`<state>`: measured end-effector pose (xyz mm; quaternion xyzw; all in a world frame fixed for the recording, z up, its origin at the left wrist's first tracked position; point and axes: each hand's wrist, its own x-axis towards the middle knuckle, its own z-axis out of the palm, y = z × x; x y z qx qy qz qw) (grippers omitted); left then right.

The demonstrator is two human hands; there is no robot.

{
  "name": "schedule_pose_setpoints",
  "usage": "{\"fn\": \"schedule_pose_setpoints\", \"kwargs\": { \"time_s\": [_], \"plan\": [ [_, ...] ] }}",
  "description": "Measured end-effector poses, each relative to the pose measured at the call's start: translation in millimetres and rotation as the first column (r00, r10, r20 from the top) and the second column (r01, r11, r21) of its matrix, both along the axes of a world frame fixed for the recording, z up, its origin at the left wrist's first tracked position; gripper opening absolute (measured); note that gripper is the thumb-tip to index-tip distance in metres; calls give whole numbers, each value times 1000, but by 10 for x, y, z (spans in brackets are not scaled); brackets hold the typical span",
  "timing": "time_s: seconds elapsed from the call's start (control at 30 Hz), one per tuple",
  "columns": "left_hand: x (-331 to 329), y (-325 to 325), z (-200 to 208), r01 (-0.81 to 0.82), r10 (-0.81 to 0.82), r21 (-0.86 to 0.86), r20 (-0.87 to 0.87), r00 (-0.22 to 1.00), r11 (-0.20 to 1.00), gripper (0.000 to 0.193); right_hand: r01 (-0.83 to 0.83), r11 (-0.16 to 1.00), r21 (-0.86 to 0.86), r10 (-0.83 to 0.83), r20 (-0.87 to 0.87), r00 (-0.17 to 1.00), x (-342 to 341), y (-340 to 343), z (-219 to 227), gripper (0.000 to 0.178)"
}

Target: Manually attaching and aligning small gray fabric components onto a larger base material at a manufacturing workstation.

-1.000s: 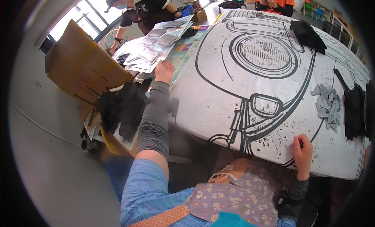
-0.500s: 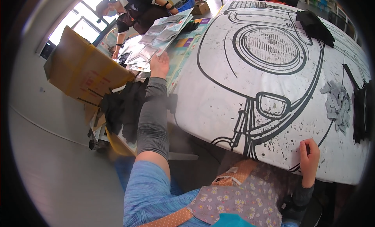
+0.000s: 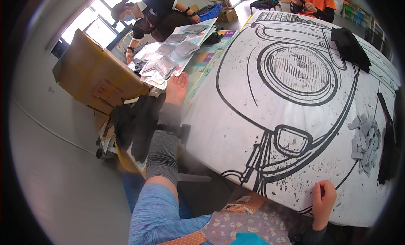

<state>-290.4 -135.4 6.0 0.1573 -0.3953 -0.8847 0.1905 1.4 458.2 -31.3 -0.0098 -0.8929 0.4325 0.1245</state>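
Observation:
My left hand reaches forward past the table's left edge, fingers straight and together, holding nothing visible. Just beyond its fingertips lie several flat silver-grey packets on white printed sheets. Whether the fingertips touch the nearest sheet, I cannot tell. Along the near edge of the table, my right hand rests with its fingers loosely curled and nothing visible in them. Beneath it is a white cloth printed with a black line drawing of a headlamp and car body.
At right are a pile of grey strips and black fabric strips. Black cloth lies at far right. A cardboard box and black fabric stand left. One co-worker leans over the sheets; another in orange is opposite.
The whole view has shifted, so the table appears lower and more of the person in orange shows. My left hand stays near the packets, its fingers straighter. My right hand remains at the edge.

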Motion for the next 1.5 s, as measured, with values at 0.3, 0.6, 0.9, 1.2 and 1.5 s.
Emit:
{"fn": "schedule_pose_setpoints", "kwargs": {
  "time_s": [0.3, 0.6, 0.9, 1.2, 1.5],
  "plan": [
    [-16, -5, -31, -37, 37, -17, 26, 999, 999, 36, -17, 1000, 14, 17, 3, 1000, -30, -7, 19, 14],
    [-151, -116, 72, -67, 67, -12, -42, 997, 998, 37, -9, 1000, 15, 9, 2, 1000, -49, -11, 58, 14],
    [-517, -326, 181, -30, 28, -22, -89, 996, 999, 32, -16, 1000, 9, 16, 3, 1000, -26, 14, 49, 13],
    [-673, -303, 206, -116, 109, -131, -62, 992, 985, 32, -35, 999, 26, 35, -20, 999, -78, -9, 74, 13],
    [-708, -416, 135, -189, 177, -102, -124, 976, 977, 21, -35, 999, 20, 35, -13, 999, -84, -9, 109, 13]
  ]
}}
